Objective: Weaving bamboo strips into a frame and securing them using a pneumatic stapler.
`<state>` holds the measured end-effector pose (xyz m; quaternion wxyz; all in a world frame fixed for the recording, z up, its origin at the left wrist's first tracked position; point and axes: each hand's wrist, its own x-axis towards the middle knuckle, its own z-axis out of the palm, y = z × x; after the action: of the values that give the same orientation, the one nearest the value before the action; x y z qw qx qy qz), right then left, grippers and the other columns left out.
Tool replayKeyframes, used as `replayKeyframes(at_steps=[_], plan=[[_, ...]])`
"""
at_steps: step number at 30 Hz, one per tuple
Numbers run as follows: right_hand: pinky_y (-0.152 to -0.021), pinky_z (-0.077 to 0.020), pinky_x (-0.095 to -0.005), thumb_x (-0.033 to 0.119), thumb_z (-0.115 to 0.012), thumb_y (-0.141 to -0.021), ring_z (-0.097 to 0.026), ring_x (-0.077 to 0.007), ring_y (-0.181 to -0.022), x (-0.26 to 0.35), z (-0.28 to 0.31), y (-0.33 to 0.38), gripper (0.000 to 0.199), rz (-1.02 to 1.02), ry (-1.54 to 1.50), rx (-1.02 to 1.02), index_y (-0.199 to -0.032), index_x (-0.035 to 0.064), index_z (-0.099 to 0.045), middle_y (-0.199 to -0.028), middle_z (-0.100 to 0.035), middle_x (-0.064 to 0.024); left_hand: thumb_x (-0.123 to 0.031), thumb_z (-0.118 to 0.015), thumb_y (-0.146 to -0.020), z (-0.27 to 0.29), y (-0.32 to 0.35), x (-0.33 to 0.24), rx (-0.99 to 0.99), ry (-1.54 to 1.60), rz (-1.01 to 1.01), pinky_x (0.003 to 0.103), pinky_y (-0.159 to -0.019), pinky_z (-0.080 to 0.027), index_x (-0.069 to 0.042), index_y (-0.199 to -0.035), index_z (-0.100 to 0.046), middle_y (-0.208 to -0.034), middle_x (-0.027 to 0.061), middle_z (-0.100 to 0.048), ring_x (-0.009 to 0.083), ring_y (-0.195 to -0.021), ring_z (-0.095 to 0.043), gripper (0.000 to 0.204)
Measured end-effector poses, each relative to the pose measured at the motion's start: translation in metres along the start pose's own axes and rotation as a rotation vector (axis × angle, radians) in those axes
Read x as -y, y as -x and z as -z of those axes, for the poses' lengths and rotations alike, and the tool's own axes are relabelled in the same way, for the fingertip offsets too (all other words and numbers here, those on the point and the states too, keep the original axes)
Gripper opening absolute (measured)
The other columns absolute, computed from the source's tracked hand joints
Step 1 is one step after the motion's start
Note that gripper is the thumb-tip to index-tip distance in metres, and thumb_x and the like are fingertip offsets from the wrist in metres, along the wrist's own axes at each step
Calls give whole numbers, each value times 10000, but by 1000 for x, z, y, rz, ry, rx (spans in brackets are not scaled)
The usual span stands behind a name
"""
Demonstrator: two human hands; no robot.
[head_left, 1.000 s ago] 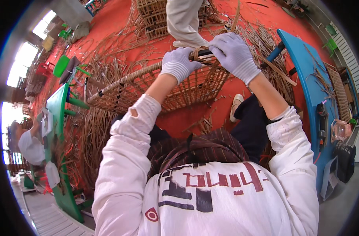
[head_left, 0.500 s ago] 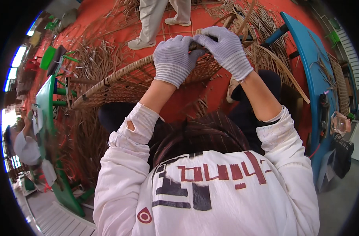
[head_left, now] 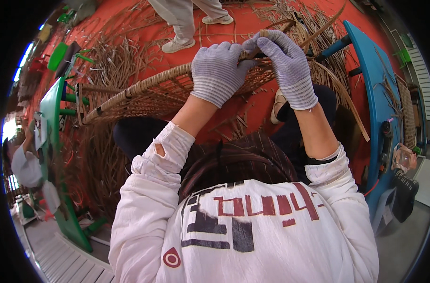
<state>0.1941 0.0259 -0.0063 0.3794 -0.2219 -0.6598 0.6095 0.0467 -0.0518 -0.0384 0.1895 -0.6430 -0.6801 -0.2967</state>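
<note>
Both my hands wear thin grey striped gloves and meet at the rim of a woven rattan frame that stands tilted across my knees. My left hand is closed over the wrapped rim. Just to its right, my right hand has its thumb and fingers bent together around a flat brown rattan strip at the rim. A long loose strip curves down on the right of that hand. The glove fingers hide where the strip meets the rim.
Piles of loose strips lie on the red floor. A blue table stands at right, a green table at left. At the top a person's legs stand close beyond the frame. Another person is at far left.
My right hand has turned more upright, and its fingers have curled in at the rim. Both hands and the frame sit slightly farther right in view. The standing person's legs have shifted.
</note>
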Motion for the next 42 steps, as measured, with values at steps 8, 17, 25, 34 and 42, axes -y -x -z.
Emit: replayKeyframes(at_steps=[8, 17, 25, 34, 42], plan=[[-642, -436, -290, 118, -531, -1023, -470, -115, -598, 7, -10, -7, 190, -28, -489, 33, -1110, -14, -638, -708, -546, -15, -433, -777, -720, -2, 1, 0, -41, -1, -54, 392, -636, -456, -133, -794, -609, -736, 27, -604, 231, -698, -621, 351], [-585, -329, -275, 112, -589, -987, -360, -94, -543, 15, -15, -23, 159, -137, -692, -159, -1020, -39, -629, -661, -438, 8, -522, -734, -750, -5, 3, -2, -4, -89, -47, 391, -640, -422, -131, -821, -604, -779, 41, -579, 223, -729, -589, 419], [-589, -349, -281, 106, -586, -988, -383, -109, -552, 25, -26, -30, 151, -90, -608, -169, -1011, -40, -620, -682, -478, -15, -525, -711, -776, -11, 1, 4, -27, -92, -62, 390, -648, -410, -129, -836, -616, -770, 36, -569, 221, -733, -576, 412], [-628, -559, -273, 111, -539, -1019, -648, -163, -671, 19, -25, -70, 118, 18, -584, -69, -993, 24, -615, -830, -669, -107, -457, -721, -800, -15, -9, 7, -25, -95, -54, 389, -643, -411, -142, -829, -610, -746, 20, -565, 210, -706, -572, 335], [-852, -565, -319, 143, -550, -1017, -689, -193, -889, 22, -3, -55, 231, 162, 17, 162, -1158, -23, -624, -939, -696, -92, -440, -683, -839, -13, -11, 9, -51, -78, -59, 399, -626, -421, -140, -787, -559, -701, 34, -545, 246, -659, -577, 328]])
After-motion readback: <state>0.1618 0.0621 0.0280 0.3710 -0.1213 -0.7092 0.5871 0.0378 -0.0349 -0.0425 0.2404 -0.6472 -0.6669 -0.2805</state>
